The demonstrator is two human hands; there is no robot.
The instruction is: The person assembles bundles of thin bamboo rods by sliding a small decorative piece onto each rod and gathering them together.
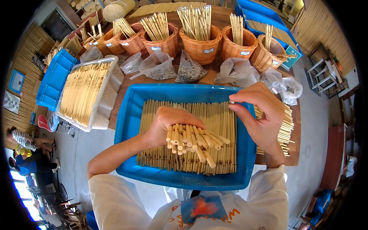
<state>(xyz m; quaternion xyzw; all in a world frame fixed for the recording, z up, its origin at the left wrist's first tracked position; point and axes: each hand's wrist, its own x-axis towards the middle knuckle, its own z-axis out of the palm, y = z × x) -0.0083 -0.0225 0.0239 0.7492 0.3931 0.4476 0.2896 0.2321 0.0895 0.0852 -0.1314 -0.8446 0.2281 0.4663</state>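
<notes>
My left hand (174, 119) is wrapped round a bundle of bamboo sticks (191, 140), their cut ends fanned toward me. The bundle is held above a blue tray (128, 115), in which many more bamboo sticks (222, 153) lie side by side. Over the tray's right side, my right hand (264, 115) pinches a small shiny metal piece (232, 102) between thumb and forefinger. It is too small to tell its exact kind, and it stays apart from the bundle.
Wicker baskets (201, 44) of upright sticks line the back of the wooden table (293, 151). Before them lie plastic bags (189, 69) of small metal pieces. A white crate (111, 99) of sticks stands at left; loose sticks (283, 130) lie right of the tray.
</notes>
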